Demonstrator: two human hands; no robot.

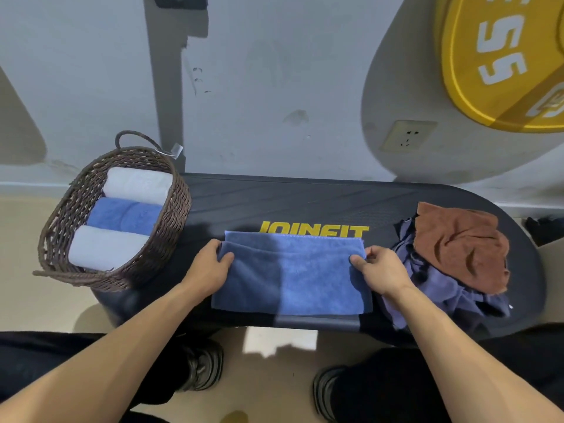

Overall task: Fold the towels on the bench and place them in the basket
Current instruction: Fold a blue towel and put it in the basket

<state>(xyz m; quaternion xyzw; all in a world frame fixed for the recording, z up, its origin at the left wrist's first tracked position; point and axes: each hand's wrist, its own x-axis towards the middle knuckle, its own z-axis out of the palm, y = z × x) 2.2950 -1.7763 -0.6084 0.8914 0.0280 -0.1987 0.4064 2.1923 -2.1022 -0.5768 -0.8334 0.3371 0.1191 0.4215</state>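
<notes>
Pinching the blue towel [291, 276] at both ends, I am holding its left edge with my left hand [210, 267] and its right edge with my right hand [381, 270], fingers curled onto a folded layer while it is lying flat on the black bench [305, 203]. Just beside my right hand, a brown cloth [460, 248] is sitting on a crumpled purple towel [442, 297]. At the bench's left end, the wicker basket [174, 215] is holding three rolled towels [122, 216].
</notes>
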